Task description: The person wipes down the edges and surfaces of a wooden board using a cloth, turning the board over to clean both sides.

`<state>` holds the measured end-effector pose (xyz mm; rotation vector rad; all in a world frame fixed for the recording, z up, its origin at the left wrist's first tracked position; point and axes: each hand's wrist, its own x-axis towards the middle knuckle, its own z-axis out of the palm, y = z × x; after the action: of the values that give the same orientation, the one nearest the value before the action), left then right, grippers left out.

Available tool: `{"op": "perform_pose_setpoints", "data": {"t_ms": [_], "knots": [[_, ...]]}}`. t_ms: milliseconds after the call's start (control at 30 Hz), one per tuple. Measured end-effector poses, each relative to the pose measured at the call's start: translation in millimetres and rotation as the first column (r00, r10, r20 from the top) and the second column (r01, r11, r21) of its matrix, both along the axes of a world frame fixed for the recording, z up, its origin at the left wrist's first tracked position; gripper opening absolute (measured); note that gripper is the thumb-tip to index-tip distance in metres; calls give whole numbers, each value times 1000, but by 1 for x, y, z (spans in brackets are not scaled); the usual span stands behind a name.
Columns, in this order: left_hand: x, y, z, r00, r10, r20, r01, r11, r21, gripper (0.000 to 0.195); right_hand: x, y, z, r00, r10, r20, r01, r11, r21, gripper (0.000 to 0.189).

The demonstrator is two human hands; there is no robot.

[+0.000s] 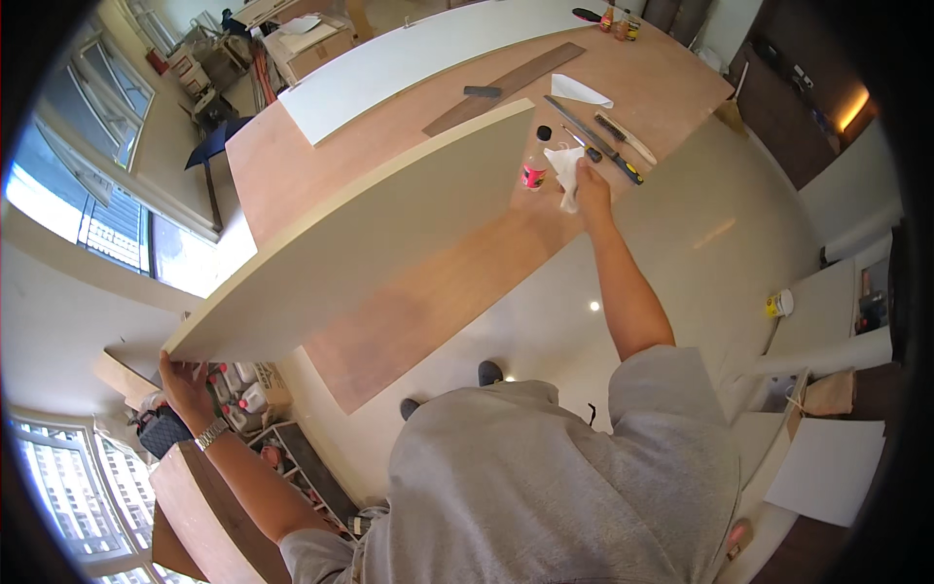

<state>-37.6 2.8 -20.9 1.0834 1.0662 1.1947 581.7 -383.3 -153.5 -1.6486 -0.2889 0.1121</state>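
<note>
A long pale panel (365, 219) stands on edge over the wooden worktop (452, 285), its narrow edge facing up. My left hand (186, 387), with a metal-banded watch on the wrist, grips the panel's near left end. In my right hand (592, 191) is a crumpled white cloth or tissue (565, 171), held beside the panel's far end. Just left of it stands a clear plastic bottle (534, 171) with a black cap and pink label. A screwdriver (584, 144), a flat file (595, 139) with a black-and-yellow handle and a wire brush (625, 136) lie beyond that hand.
Across the worktop lie a white panel (408, 55), a brown wood strip (511, 87), a small dark block (482, 91) and a folded white sheet (581, 90). Small bottles (620, 28) stand at the far corner. Left of me are jugs (252, 398) and a black case (162, 432).
</note>
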Motion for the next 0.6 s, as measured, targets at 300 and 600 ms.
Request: {"op": "perform_pose_setpoints", "data": {"t_ms": [300, 600], "knots": [[-23, -50, -34, 999, 42, -25, -36, 980, 195, 63, -68, 3, 79, 948, 269, -173, -88, 740, 667, 47], [-46, -92, -68, 996, -54, -67, 73, 942, 328, 47, -84, 2, 76, 984, -33, -175, 126, 825, 551, 47]]}}
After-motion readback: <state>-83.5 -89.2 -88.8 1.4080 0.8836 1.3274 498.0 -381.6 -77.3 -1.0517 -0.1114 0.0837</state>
